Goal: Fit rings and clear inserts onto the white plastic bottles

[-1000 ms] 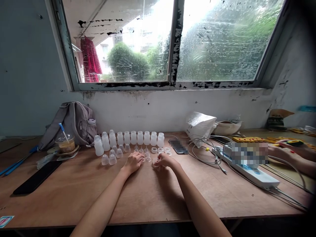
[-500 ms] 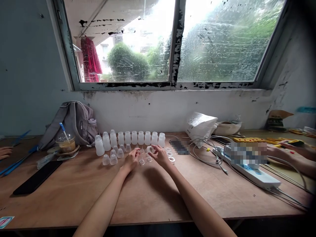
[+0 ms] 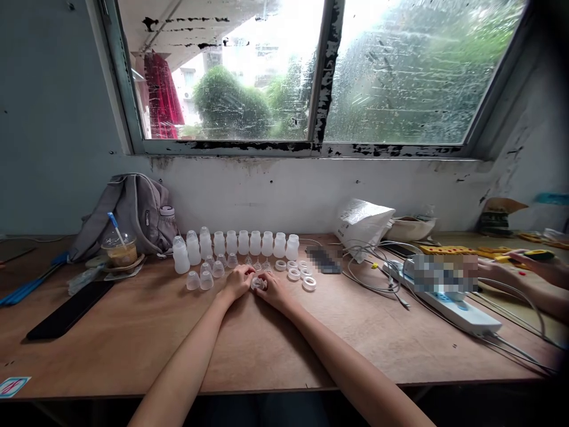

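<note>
My left hand (image 3: 241, 281) and my right hand (image 3: 272, 289) meet low over the table, fingers curled together. Between their fingertips is a whitish bottle collar ring (image 3: 256, 284); a clear nipple seems to be with it, though the fingers partly hide it. Just beyond stand several clear bottle nipples (image 3: 258, 264). More white collar rings (image 3: 294, 274) lie to the right of my right hand. Translucent domed caps (image 3: 206, 280) stand left of my left hand. Behind them runs a row of frosted baby bottles (image 3: 243, 242), and the leftmost ones wear caps.
On the left are a grey backpack (image 3: 133, 207), a drink cup (image 3: 121, 252) and a black flat case (image 3: 71, 311). To the right lie cables (image 3: 355, 267), a white power strip (image 3: 471, 314) and a silvery bag (image 3: 364, 222). At far right a co-worker's hand (image 3: 544, 270) holds a yellow-and-black tool.
My right hand has moved left and nearer with the white ring, closing up to my left hand. The other person's hand at the far left has left the view.
</note>
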`<state>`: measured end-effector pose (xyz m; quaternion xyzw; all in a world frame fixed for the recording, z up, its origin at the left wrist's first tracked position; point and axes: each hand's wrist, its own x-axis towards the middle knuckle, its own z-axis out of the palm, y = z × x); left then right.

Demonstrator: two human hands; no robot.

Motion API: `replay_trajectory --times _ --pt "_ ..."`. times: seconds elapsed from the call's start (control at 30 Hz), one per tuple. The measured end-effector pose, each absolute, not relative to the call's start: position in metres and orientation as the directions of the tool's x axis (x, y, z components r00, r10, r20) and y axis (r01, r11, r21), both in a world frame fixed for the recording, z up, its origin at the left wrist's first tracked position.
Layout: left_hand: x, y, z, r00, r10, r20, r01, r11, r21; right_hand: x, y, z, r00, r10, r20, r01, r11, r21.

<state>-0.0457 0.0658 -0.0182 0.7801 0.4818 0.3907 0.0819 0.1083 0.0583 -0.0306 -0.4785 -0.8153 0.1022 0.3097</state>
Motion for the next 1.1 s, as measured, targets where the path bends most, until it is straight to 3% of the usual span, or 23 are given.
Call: replay_trajectory --times 0.27,0.43,0.63,0.77,0.9,1.1 --pt "-0.041 0.061 -0.019 0.319 0.811 0.49 0.706 -0.549 0.448 0.109 0.057 -0.031 -0.355 0.835 0.421 0.689 0.538 -0.485" --pt "-0.04 0.062 -0.017 0.245 0.83 0.502 0.668 -0.52 0.533 0.11 0.055 -0.03 -0.391 0.772 0.501 0.6 0.627 -0.497" --pt "-0.035 0.067 -0.019 0.198 0.855 0.478 0.535 -0.503 0.678 0.109 0.058 -0.029 -0.268 0.744 0.612 0.59 0.629 -0.506" --pt "-0.029 0.066 -0.02 0.156 0.879 0.451 0.455 -0.47 0.757 0.11 0.059 -0.028 -0.217 0.762 0.61 0.606 0.595 -0.529" --pt "-0.026 0.06 -0.018 0.126 0.87 0.476 0.436 -0.48 0.761 0.112 0.06 -0.027 -0.159 0.787 0.596 0.642 0.541 -0.544" --pt "-0.02 0.05 -0.012 0.239 0.849 0.471 0.419 -0.528 0.738 0.117 0.061 -0.023 -0.119 0.816 0.566 0.664 0.49 -0.566"
